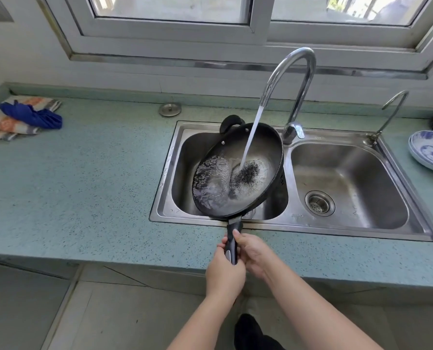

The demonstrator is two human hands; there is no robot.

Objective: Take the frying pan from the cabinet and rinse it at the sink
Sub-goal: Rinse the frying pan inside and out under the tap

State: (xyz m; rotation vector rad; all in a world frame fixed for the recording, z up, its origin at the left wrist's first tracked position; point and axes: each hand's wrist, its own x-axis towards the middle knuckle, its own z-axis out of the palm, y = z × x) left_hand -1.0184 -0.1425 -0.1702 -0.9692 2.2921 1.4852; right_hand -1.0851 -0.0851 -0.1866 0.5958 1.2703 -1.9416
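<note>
Because the pan (pixel 238 170) is wide and heavy with water, both grips take its handle (pixel 233 236) above the desk's (pixel 84 173) front edge. The left grip (pixel 224 270) is curled round the handle's end, and the right grip (pixel 253 253) is wrapped round it just ahead, thumb on top. The pan is tilted over the left basin of the sink (pixel 349 231). The tap's (pixel 295 79) stream (pixel 250 140) strikes its middle and water gathers toward its left rim, probably for swirling and tipping out.
</note>
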